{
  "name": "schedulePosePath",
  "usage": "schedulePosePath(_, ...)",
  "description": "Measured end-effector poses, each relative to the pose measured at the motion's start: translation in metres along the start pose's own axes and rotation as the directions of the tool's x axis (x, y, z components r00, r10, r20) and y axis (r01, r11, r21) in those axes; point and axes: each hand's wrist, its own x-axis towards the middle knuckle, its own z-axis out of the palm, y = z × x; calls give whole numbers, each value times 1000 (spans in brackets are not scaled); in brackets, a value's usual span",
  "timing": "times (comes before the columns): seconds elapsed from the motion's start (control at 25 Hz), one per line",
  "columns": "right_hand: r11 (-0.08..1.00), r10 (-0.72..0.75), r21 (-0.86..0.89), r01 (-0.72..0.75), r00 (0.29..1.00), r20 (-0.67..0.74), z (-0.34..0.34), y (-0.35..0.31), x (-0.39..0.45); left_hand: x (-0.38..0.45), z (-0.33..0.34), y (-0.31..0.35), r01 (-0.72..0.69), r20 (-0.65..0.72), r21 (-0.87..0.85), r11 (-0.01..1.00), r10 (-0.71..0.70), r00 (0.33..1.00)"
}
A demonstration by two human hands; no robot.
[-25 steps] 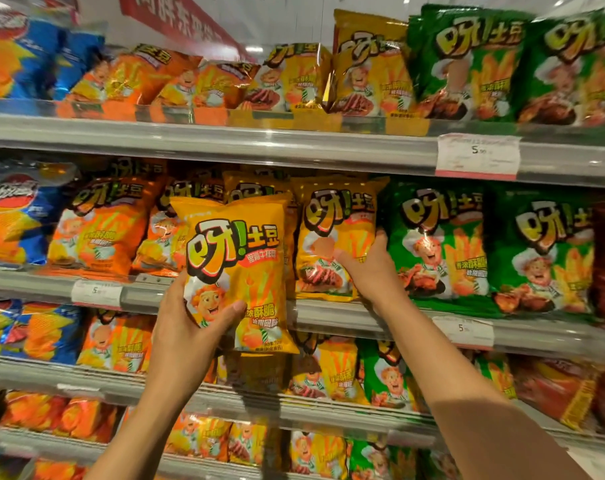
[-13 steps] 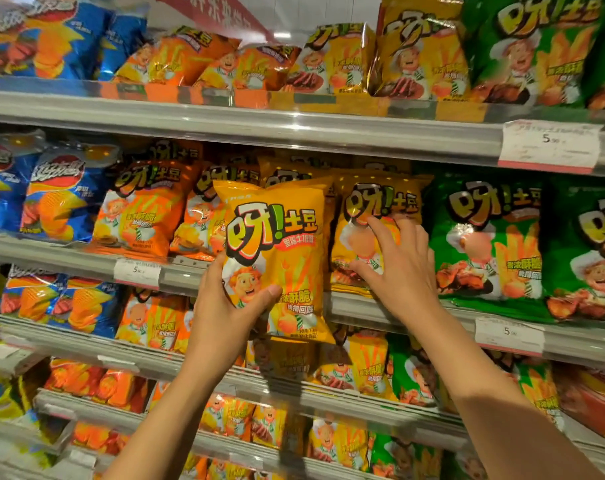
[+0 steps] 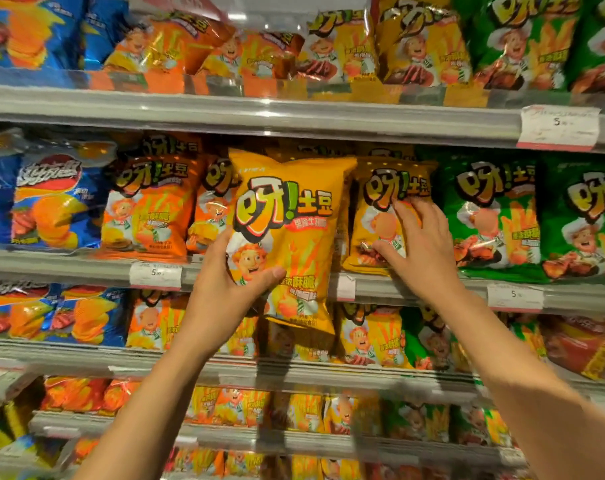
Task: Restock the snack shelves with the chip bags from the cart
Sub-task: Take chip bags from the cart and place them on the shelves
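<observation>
While your left hand (image 3: 224,289) grips the yellow chip bag (image 3: 287,233) by its lower left corner, thumb across the front over the cartoon chef and fingers tucked behind, the bag stands upright in front of the middle shelf (image 3: 86,268). Its top edge sits just under the shelf above, and its bottom hangs down past the middle shelf's front rail, so it's not resting on the shelf.

Your right hand (image 3: 418,251) is flat and spread wide on the shelved yellow bag (image 3: 391,209) just to the right, palm and fingers pressing against its front. It isn't closed around anything, just laid on it. That bag stands on the middle shelf, right beside the one you're holding, and the two look like they touch along the edge.

Left of your held bag are orange bags (image 3: 148,209) of the same brand, then blue bags (image 3: 51,202) further left. Right of the shelved yellow one are green bags (image 3: 491,213). A white price tag (image 3: 155,275) sits on the rail below the orange ones, and another price tag (image 3: 559,128) hangs on the upper shelf rail at right. It's all a bit blurry at the edges.
</observation>
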Motion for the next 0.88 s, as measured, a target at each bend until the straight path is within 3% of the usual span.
schedulePosePath(0.16, 991, -63, 108, 84, 981, -185, -20, -33, -18, 5, -20, 7, -103, 190, 58, 993, 91, 978)
schedulePosePath(0.28, 963, 1, 253, 95, 934, -358, -49, -59, -17, 17, -33, 30, -221, 286, 9, 975, 210, 935)
schedulePosePath(0.4, 956, 31, 269, 117, 871, -490, -85, -76, -5, 35, -52, 67, -183, 428, -104, 977, 211, 879)
schedulePosePath(0.48, 951, 36, 287, 120, 875, -484, -104, -86, 3, 51, -69, 83, -195, 518, -106, 975, 221, 826)
schedulePosePath(0.64, 918, -9, 332, 215, 850, -526, -129, -105, 14, 75, -107, 105, 72, 699, -315, 946, 180, 692)
schedulePosePath(0.72, 890, -23, 366, 272, 829, -559, -135, -111, 25, 86, -120, 120, 93, 674, -374, 923, 202, 711)
schedulePosePath(0.84, 863, -32, 406, 299, 835, -549, -136, -116, 50, 101, -131, 147, 36, 414, -434, 900, 164, 895)
schedulePosePath(0.88, 881, -40, 383, 277, 852, -523, -135, -118, 60, 103, -128, 162, -50, 347, -422, 905, 213, 913)
